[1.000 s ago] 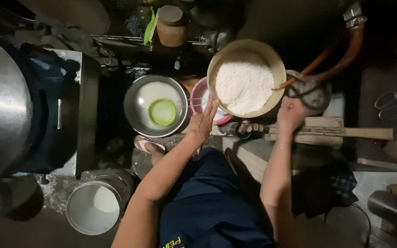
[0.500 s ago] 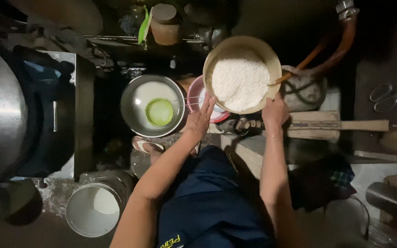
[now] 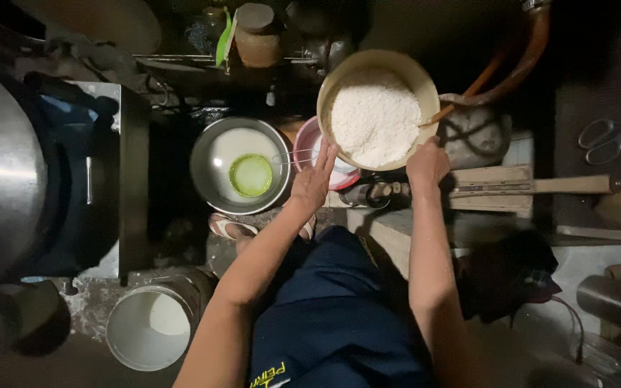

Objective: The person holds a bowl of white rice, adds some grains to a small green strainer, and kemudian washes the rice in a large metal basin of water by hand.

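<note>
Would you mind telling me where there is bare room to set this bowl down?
Bare: the stone ledge between right forearm and wooden board. Crowded: around the bowl of rice, with metal basin, pink bowl and dark pot close.

One head-worn camera looks almost straight down from above the person — fairly near, arms reaching away from the bottom edge toward the far bowl of white grains — with the floor spread left and right.

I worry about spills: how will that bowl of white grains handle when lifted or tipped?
The tan bowl looks heavy for its size, being heaped. The white grains seem loose, so would probably slide toward the low side. Both the left hand and right hand grip its rim, suggesting it needs two hands.
</note>
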